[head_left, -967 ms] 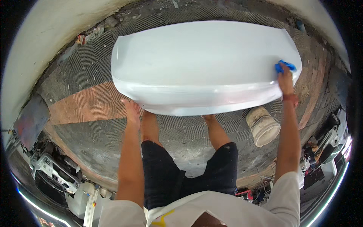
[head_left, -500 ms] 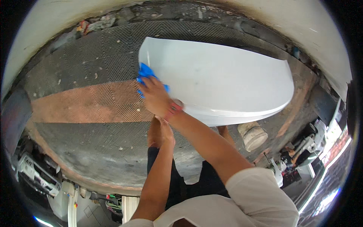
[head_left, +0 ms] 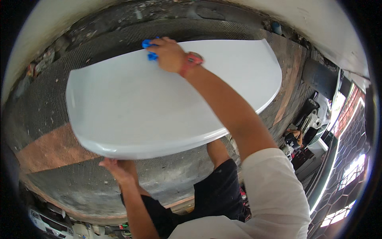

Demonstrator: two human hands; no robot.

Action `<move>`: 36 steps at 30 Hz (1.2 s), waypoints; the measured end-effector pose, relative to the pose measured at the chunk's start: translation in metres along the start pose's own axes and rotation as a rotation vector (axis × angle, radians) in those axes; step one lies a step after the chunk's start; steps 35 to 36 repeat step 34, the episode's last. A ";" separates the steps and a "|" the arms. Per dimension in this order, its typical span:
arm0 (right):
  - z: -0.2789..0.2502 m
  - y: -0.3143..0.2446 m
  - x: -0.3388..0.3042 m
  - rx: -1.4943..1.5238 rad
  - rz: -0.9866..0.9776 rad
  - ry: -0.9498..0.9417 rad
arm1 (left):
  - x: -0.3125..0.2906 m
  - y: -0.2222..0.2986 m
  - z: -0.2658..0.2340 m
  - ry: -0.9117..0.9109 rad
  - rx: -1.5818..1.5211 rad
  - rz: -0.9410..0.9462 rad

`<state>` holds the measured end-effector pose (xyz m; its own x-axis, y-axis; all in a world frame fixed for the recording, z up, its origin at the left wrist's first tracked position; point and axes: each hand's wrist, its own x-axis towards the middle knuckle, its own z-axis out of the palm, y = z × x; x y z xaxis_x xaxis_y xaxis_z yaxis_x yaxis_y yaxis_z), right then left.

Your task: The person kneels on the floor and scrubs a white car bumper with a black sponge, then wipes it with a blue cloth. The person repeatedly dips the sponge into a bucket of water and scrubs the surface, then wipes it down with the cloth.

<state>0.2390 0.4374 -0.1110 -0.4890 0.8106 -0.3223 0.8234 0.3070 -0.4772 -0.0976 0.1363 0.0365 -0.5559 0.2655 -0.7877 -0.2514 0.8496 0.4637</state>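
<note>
A large, glossy white car body panel (head_left: 131, 99) lies raised in front of me, its rounded lip toward my legs. My right hand (head_left: 169, 53), with a red band and watch at the wrist, presses a crumpled blue cloth (head_left: 152, 49) onto the panel's far edge. The fingers bunch round the cloth, and part of it sticks out on the left. At the near left edge my left hand (head_left: 118, 169) is turned palm up against the panel's underside. Its thumb side shows, and the panel partly hides the other fingers. What supports the panel is hidden.
Dark ribbed matting (head_left: 39, 103) covers the floor, with a reddish-brown strip (head_left: 51, 149) at left. A pale wall (head_left: 310, 20) curves behind. To the right a person (head_left: 293, 138) is near car parts. A white vehicle front (head_left: 51, 223) shows lower left.
My right hand has carried the blue cloth from the panel's left end to its far edge. The left hand has shifted left along the near edge. The whole view has turned, bringing the panel nearer.
</note>
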 end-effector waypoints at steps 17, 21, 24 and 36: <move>-0.189 0.546 -0.416 0.050 0.984 0.089 | 0.016 0.006 0.016 0.229 0.017 -0.058; -0.198 0.504 -0.504 0.154 0.834 0.194 | 0.014 0.009 0.012 0.228 0.077 -0.087; -0.186 0.448 -0.500 0.155 0.641 0.373 | 0.022 0.012 0.002 0.205 0.076 -0.131; -0.089 0.014 -0.311 0.464 0.131 0.335 | 0.014 0.017 -0.013 0.000 0.143 -0.102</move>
